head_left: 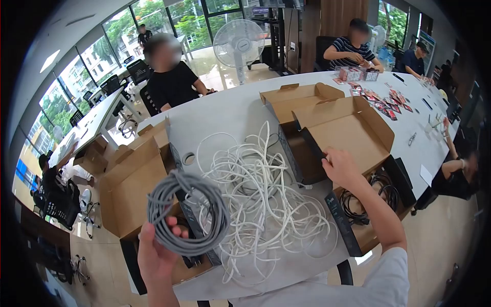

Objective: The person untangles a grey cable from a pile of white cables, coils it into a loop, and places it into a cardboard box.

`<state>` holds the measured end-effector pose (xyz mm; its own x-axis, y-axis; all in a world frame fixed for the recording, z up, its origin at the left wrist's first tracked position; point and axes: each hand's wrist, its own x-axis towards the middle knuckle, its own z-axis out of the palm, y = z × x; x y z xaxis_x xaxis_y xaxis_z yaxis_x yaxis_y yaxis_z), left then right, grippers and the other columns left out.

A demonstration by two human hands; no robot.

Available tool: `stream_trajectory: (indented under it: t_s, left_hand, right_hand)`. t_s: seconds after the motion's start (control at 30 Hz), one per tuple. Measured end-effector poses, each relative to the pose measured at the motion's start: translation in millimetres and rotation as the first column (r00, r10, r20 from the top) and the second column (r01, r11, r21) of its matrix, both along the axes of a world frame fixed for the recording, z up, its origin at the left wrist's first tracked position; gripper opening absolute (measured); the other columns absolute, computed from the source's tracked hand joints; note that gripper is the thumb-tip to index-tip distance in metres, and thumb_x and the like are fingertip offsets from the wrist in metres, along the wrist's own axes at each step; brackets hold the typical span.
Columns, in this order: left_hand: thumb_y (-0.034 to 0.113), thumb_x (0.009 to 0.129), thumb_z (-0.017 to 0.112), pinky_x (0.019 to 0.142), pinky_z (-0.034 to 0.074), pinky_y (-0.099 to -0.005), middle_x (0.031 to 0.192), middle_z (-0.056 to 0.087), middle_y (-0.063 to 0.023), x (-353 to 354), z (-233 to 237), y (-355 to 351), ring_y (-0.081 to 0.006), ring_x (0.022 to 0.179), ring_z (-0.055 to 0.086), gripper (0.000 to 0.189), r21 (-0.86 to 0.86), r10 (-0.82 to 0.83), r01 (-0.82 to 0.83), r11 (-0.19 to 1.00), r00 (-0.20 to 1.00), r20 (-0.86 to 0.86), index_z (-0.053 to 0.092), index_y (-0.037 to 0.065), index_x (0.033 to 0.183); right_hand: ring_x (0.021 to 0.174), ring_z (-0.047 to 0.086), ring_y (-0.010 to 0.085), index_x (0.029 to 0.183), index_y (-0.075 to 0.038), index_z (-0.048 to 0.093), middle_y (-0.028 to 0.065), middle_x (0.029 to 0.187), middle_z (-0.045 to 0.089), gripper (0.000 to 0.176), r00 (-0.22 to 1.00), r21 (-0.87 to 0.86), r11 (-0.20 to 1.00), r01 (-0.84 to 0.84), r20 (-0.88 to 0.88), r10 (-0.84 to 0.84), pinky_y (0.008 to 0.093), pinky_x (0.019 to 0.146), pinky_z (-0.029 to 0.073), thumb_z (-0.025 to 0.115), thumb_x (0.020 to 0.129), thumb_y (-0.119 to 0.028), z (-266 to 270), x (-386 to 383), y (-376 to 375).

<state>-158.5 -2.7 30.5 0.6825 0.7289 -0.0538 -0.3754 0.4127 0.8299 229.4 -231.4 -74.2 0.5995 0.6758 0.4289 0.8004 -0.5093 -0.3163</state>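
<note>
My left hand [159,258] is closed around the lower left side of a grey cable coil [217,217], raised over the near left part of the table. My right hand [341,168] grips the dark edge of an open cardboard box [353,125], its fingers curled over the rim. Between my hands a large tangle of white cables [263,204] lies loose on the table. Below my right forearm, another open box [343,225] contains coiled black cables [355,207]. Partly hidden behind the grey coil is an open box [130,189] with dark items at its bottom.
A further open box [302,100] stands at the back. Red packets [383,102] are scattered on the far right of the white table [230,110], which has a round hole [189,158]. Several people sit around it. A white fan [239,43] stands beyond.
</note>
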Motion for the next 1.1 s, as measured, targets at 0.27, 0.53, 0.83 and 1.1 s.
stream_trajectory:
  t_s: [0.27, 0.53, 0.83, 1.1]
  left_hand:
    - [0.019, 0.093, 0.053, 0.084, 0.051, -0.0361, 0.102, 0.062, -0.0106, 125, 38, 10, -0.0177, 0.087, 0.063, 0.029, 0.122, -0.216, 0.210, 0.970, 0.976, 0.035, 0.053, -0.001, 0.113]
    - [0.015, 0.088, 0.061, 0.082, 0.051, -0.0300, 0.099, 0.062, -0.0082, 257, 20, -3, -0.0167, 0.087, 0.062, 0.027, 0.149, -0.480, 0.503, 0.851, 0.861, -0.167, 0.055, 0.000, 0.110]
    - [0.020, 0.086, 0.064, 0.065, 0.049, -0.0228, 0.081, 0.064, -0.0029, 371, -6, -10, -0.0085, 0.072, 0.061, 0.021, 0.269, -0.619, 0.853, 0.447, 0.513, -0.595, 0.062, 0.001, 0.096]
    - [0.024, 0.091, 0.059, 0.052, 0.050, -0.0253, 0.076, 0.063, -0.0042, 450, -51, -41, -0.0109, 0.062, 0.060, 0.023, 0.213, -0.604, 0.850, 0.481, 0.498, -0.622, 0.061, 0.001, 0.091]
  right_hand:
    - [0.045, 0.053, 0.0289, 0.098, -0.003, 0.052, 0.0112, 0.051, 0.049, 0.018, 0.998, 0.377, 0.925, 0.052, -0.046, -0.038, 0.0358, 0.045, 0.040, 0.059, 0.081, -0.002, 28, -32, -45]
    - [0.048, 0.057, 0.0314, 0.104, 0.000, 0.047, 0.0124, 0.055, 0.053, 0.030, 0.970, 0.240, 0.965, 0.105, -0.238, -0.046, 0.0361, 0.045, 0.043, 0.056, 0.076, 0.001, 41, -64, -81]
    - [0.063, 0.062, 0.0313, 0.103, 0.006, 0.052, 0.0170, 0.076, 0.061, 0.030, 0.994, 0.255, 0.967, 0.024, -0.109, 0.004, 0.0332, 0.057, 0.047, 0.052, 0.074, 0.002, 9, -80, -119]
    - [0.087, 0.059, 0.0398, 0.096, 0.002, 0.060, 0.0203, 0.093, 0.062, 0.031, 0.996, 0.225, 0.974, 0.034, -0.092, -0.014, 0.0406, 0.082, 0.044, 0.053, 0.066, -0.002, -2, -79, -133]
